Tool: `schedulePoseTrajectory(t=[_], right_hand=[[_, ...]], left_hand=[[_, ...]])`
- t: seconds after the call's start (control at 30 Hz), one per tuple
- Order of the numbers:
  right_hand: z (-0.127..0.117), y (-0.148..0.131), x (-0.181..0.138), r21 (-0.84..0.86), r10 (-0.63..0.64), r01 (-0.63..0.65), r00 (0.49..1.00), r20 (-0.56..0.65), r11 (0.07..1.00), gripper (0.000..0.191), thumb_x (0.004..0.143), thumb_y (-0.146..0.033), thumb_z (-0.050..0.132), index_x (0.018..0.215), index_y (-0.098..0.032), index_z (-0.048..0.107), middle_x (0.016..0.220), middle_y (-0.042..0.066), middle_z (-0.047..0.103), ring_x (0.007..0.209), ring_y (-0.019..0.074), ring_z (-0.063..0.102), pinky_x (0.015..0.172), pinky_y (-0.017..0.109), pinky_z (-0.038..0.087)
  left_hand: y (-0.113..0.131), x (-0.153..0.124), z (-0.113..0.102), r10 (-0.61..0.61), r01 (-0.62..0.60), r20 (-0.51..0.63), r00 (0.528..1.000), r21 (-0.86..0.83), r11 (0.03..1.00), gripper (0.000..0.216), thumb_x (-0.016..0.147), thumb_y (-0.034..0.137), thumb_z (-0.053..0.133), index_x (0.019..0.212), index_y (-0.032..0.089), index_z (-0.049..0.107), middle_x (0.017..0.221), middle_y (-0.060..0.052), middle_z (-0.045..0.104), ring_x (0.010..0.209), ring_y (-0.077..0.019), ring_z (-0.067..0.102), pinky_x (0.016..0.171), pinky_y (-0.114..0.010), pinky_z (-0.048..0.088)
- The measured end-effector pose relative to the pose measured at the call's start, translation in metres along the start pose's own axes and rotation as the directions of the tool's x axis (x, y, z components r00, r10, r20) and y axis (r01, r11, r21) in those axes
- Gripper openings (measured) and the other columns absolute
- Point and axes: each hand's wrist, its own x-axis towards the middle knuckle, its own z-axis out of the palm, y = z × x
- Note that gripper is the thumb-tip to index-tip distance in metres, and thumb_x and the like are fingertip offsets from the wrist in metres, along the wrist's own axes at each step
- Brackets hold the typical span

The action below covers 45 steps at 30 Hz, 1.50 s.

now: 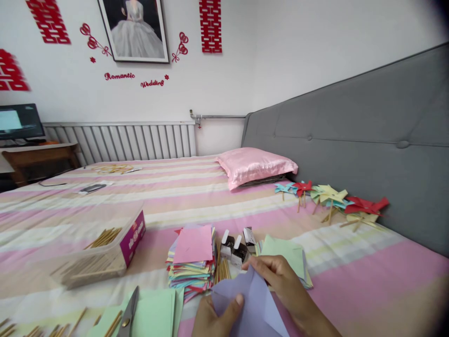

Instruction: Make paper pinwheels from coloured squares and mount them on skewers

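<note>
A sheet of purple paper (250, 304) is held between my two hands, low in the head view. My left hand (219, 318) grips its left part, thumb on top. At the upper edge, my right hand (277, 276) pinches a raised corner of the sheet, and its fingertips partly hide that corner. Just beyond are small open boxes (238, 250) with dark contents. A tall stack of coloured paper (192, 245) stands to their left, with thin wooden sticks (221, 271) beside it. Green paper sheets (286, 252) lie behind my right hand.
A clear plastic box (101, 262) of sticks stands at left. Scissors (129, 311) lie on green paper (156, 311), near loose sticks (77, 323). Finished pinwheels (329, 196) lie along the grey headboard (351, 121), near a pink pillow (256, 164). A phone (92, 188) rests farther back.
</note>
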Motion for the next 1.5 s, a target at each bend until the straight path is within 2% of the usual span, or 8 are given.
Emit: schedulePoseTrajectory(t=[0.23, 0.33, 0.5, 0.6, 0.7, 0.9, 1.23, 1.5], right_hand=[[-0.003, 0.005, 0.003, 0.136, 0.06, -0.045, 0.993, -0.103, 0.99, 0.037, 0.071, -0.047, 0.062, 0.082, -0.012, 0.068, 0.057, 0.001, 0.06, 0.047, 0.0095, 0.049, 0.045, 0.02, 0.033], [-0.008, 0.003, 0.004, 0.166, 0.073, -0.046, 0.984, -0.165, 0.985, 0.034, 0.069, -0.043, 0.066, 0.086, -0.013, 0.067, 0.065, 0.003, 0.065, 0.051, 0.0101, 0.054, 0.047, 0.019, 0.037], [-0.023, -0.003, -0.002, 0.079, -0.048, 0.042, 0.996, 0.073, 0.996, 0.025, 0.073, -0.032, 0.064, 0.093, -0.017, 0.066, 0.072, 0.003, 0.067, 0.057, 0.0099, 0.055, 0.054, 0.021, 0.042], [-0.033, -0.005, -0.007, 0.065, -0.056, 0.04, 0.961, 0.27, 0.997, 0.018, 0.073, -0.027, 0.065, 0.088, -0.018, 0.069, 0.08, 0.005, 0.067, 0.066, 0.0127, 0.059, 0.063, 0.026, 0.045], [-0.038, -0.007, -0.009, 0.02, -0.062, 0.058, 0.932, 0.356, 0.998, 0.012, 0.072, -0.024, 0.066, 0.082, -0.019, 0.071, 0.081, 0.005, 0.067, 0.073, 0.0151, 0.06, 0.068, 0.027, 0.045], [-0.043, -0.011, -0.011, -0.135, -0.116, 0.191, 0.894, 0.432, 0.972, 0.011, 0.069, -0.025, 0.069, 0.077, -0.019, 0.073, 0.075, 0.003, 0.064, 0.072, 0.0148, 0.058, 0.066, 0.025, 0.043], [-0.04, -0.016, -0.013, -0.2, -0.075, 0.183, 0.888, 0.453, 0.962, 0.017, 0.071, -0.034, 0.065, 0.078, -0.02, 0.073, 0.072, 0.003, 0.061, 0.071, 0.0163, 0.055, 0.067, 0.026, 0.041], [-0.04, -0.016, -0.015, -0.175, -0.075, 0.171, 0.887, 0.455, 0.97, 0.016, 0.076, -0.03, 0.061, 0.08, -0.019, 0.072, 0.074, 0.003, 0.063, 0.073, 0.0161, 0.057, 0.068, 0.026, 0.041]], left_hand=[[-0.007, 0.005, -0.002, -0.024, 0.015, -0.058, 0.998, -0.153, 0.988, 0.039, 0.057, 0.038, 0.074, 0.081, 0.008, 0.071, 0.071, -0.013, 0.073, 0.067, -0.025, 0.065, 0.063, -0.032, 0.048], [-0.01, 0.008, -0.002, -0.039, -0.009, -0.158, 0.987, -0.29, 0.957, 0.038, 0.054, 0.035, 0.076, 0.08, 0.009, 0.07, 0.074, -0.013, 0.073, 0.071, -0.0264, 0.066, 0.067, -0.034, 0.049], [-0.011, 0.01, -0.004, -0.103, 0.0, -0.241, 0.965, -0.396, 0.918, 0.035, 0.052, 0.031, 0.077, 0.079, 0.01, 0.068, 0.072, -0.011, 0.073, 0.073, -0.0277, 0.067, 0.07, -0.036, 0.049], [-0.01, 0.009, -0.003, -0.081, 0.001, -0.227, 0.97, -0.333, 0.943, 0.035, 0.054, 0.033, 0.076, 0.079, 0.01, 0.069, 0.072, -0.012, 0.073, 0.074, -0.0272, 0.067, 0.071, -0.035, 0.049], [-0.011, 0.008, -0.001, -0.025, -0.036, -0.213, 0.977, -0.28, 0.959, 0.035, 0.053, 0.033, 0.077, 0.078, 0.01, 0.07, 0.077, -0.011, 0.073, 0.077, -0.0261, 0.066, 0.074, -0.033, 0.049], [-0.012, 0.007, 0.001, -0.042, 0.014, -0.123, 0.992, -0.22, 0.975, 0.037, 0.052, 0.037, 0.076, 0.075, 0.009, 0.069, 0.072, -0.012, 0.072, 0.069, -0.0253, 0.066, 0.07, -0.035, 0.049], [-0.005, 0.002, 0.001, -0.041, 0.029, -0.067, 0.997, -0.168, 0.985, 0.041, 0.054, 0.043, 0.074, 0.077, 0.009, 0.069, 0.07, -0.011, 0.072, 0.056, -0.0217, 0.063, 0.058, -0.031, 0.048], [-0.01, 0.005, -0.002, -0.038, 0.02, -0.076, 0.996, -0.221, 0.975, 0.039, 0.054, 0.04, 0.075, 0.077, 0.009, 0.07, 0.071, -0.011, 0.071, 0.066, -0.0228, 0.064, 0.068, -0.033, 0.048]])
